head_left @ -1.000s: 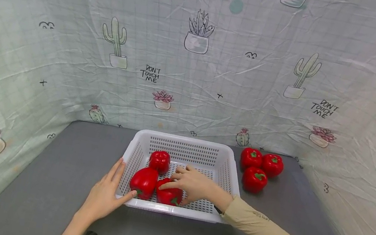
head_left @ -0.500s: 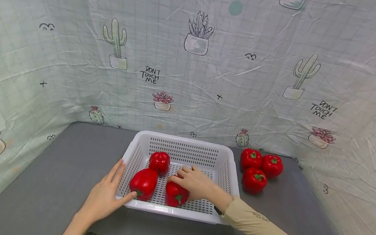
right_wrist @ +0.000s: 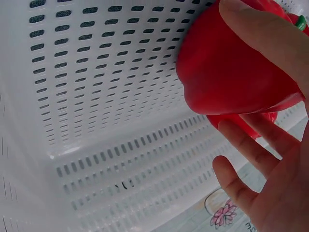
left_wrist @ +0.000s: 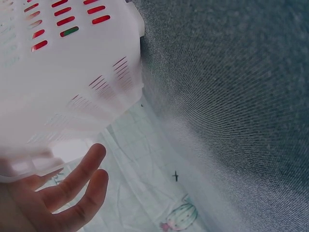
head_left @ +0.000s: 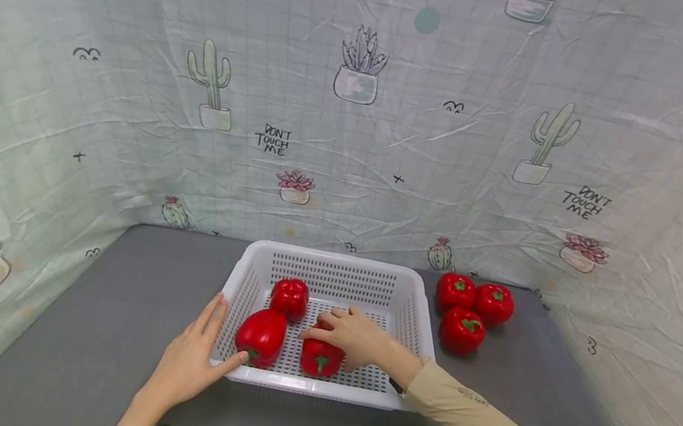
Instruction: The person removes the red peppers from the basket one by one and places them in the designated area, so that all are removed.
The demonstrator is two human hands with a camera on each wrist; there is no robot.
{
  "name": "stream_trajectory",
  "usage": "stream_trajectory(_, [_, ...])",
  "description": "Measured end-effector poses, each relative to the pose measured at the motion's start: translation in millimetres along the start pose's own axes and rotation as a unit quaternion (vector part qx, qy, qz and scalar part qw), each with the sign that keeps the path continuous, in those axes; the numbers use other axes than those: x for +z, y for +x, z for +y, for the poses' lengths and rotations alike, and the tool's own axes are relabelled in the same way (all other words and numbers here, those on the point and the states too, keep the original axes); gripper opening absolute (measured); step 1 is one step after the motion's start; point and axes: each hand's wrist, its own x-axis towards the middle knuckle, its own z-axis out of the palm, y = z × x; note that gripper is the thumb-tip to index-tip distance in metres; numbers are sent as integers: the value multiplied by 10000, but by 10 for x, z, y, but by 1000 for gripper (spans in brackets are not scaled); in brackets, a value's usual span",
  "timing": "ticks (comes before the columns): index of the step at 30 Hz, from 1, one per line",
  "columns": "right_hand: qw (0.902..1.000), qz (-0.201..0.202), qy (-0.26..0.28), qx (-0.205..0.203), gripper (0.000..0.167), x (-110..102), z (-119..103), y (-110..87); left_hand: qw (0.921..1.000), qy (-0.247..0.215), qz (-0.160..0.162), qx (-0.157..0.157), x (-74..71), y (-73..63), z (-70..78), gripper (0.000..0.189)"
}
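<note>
A white perforated plastic basket [head_left: 317, 388] holds three red bell peppers. My left hand [head_left: 188, 361] rests at its front left corner, thumb over the front rim and fingers along the left side. In the left wrist view, those fingers [left_wrist: 77, 186] lie against the outside. Inside the basket, my right hand [head_left: 358, 339] is around the front right bell pepper [head_left: 321, 363], thumb on one side and fingers on the other. The right wrist view shows this bell pepper [right_wrist: 236, 63] close up, with the little finger free. Another bell pepper [head_left: 261, 336] lies front left, and one [head_left: 290, 298] behind it.
Three more red bell peppers [head_left: 461, 332] stand clustered on the grey table [head_left: 108, 332], just right of the basket. A cactus-print cloth [head_left: 397, 131] hangs behind the table and along both sides.
The front right bell pepper has moved slightly right, away from the left one, with my right hand on it. Its stem end has turned toward me. My left hand has stayed in place.
</note>
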Motion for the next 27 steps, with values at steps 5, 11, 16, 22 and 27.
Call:
stream_trajectory(5, [10000, -17, 96, -16, 85, 18, -10, 10, 10000, -38, -20, -37, -14, -19, 1, 88])
stream_trajectory(11, [10000, 82, -20, 1, 80, 58, -18, 26, 10000, -51, -18, -50, -14, -34, -1, 87])
stream_trajectory(16, [10000, 62, -67, -35, 81, 52, -25, 25, 10000, -62, -33, -49, -11, -41, 1, 88])
stream_trajectory(22, [9997, 195, -60, -167, 84, 31, -17, 21, 10000, -19, -19, -34, -4, -30, -3, 88])
stream_trajectory(27, [9993, 272, -67, -234, 84, 15, -7, 26, 10000, 31, -10, -11, -8, -15, -2, 88])
